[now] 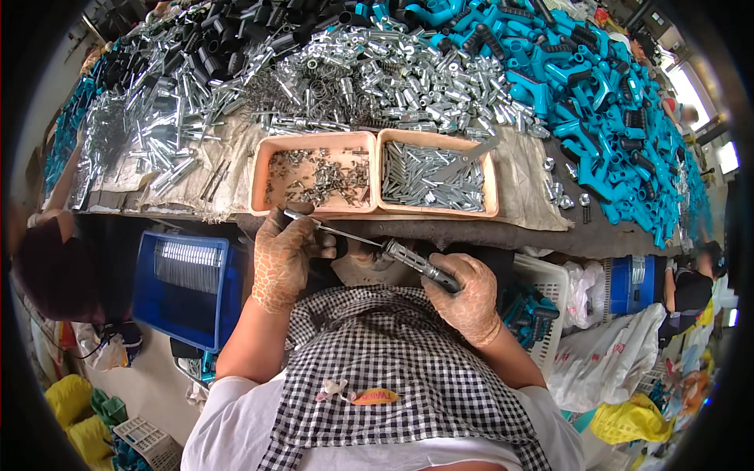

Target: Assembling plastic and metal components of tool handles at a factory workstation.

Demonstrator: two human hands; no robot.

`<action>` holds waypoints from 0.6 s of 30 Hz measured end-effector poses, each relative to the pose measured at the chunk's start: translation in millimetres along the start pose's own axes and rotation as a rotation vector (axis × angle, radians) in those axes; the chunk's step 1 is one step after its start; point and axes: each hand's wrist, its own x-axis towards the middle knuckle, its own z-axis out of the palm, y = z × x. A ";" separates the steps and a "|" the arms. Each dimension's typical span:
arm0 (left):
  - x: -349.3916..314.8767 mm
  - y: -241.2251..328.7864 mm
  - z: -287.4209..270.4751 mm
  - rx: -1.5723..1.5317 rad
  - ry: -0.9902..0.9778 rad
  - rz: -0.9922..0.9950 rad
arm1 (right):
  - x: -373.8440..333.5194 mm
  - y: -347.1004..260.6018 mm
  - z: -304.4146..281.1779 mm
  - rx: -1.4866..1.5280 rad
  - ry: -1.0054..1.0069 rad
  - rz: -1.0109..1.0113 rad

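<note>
My left hand (281, 263), in a patterned glove, is closed on a slim metal rod (345, 234). The rod slants down to the right, and its far end meets the open end of a silver tube-shaped part (408, 257). I cannot tell whether the rod goes inside the tube. Wrapped round the tube's dark lower end is my gloved right hand (470, 297). Just beyond my hands, a peach bin (258, 177) holds small metal bits. Beside it, a second peach bin (493, 188) holds short grey pins, with a flat metal strip (465, 161) lying across them.
Silver metal parts (408, 78) are heaped across the bench, with black parts (228, 47) behind and teal tool housings (585, 118) at right. Below the bench edge stand a blue crate (141, 290) at left and a white basket (559, 282) at right. Other people sit at both sides.
</note>
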 end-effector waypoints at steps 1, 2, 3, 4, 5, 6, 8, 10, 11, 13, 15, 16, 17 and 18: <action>1.6 -3.2 -0.8 -0.004 -0.001 -0.002 | 0.6 -0.3 0.8 -0.004 -0.003 0.000; 3.0 -7.0 -0.4 -0.005 -0.035 -0.035 | 1.6 -1.3 2.6 -0.016 0.014 -0.024; 2.9 -9.4 1.7 -0.005 -0.070 -0.068 | 2.3 -2.1 4.3 -0.027 0.030 -0.047; -1.3 -13.9 7.8 -0.049 -0.100 -0.096 | 2.7 -2.8 6.1 -0.029 0.027 -0.046; -6.3 -14.2 15.8 -0.021 -0.123 -0.142 | 3.9 -3.4 7.4 -0.055 0.045 -0.062; -8.0 -18.7 14.4 -0.039 -0.182 -0.191 | 4.2 -3.6 8.2 -0.081 0.063 -0.078; -10.2 -27.2 11.8 -0.066 -0.247 -0.222 | 2.9 -2.8 8.2 -0.110 0.071 -0.089; -7.2 -24.7 3.8 -0.086 -0.292 -0.234 | 2.5 -2.5 6.3 -0.140 0.082 -0.097; -6.0 -23.8 1.0 -0.107 -0.329 -0.243 | 2.9 -1.8 4.7 -0.127 0.062 -0.110; -6.4 -22.3 1.5 -0.097 -0.360 -0.232 | 1.8 -1.1 2.6 -0.117 0.041 -0.118; -4.4 -21.1 2.0 -0.067 -0.372 -0.228 | 2.4 -1.5 2.1 -0.115 0.030 -0.121; -3.0 -20.3 2.6 -0.068 -0.373 -0.230 | 2.1 -1.3 1.7 -0.116 0.029 -0.120; -1.4 -18.8 3.7 -0.058 -0.368 -0.258 | 2.2 -1.1 0.8 -0.112 0.039 -0.123; -0.4 -17.6 4.4 -0.049 -0.363 -0.285 | 2.5 -1.0 0.0 -0.108 0.050 -0.127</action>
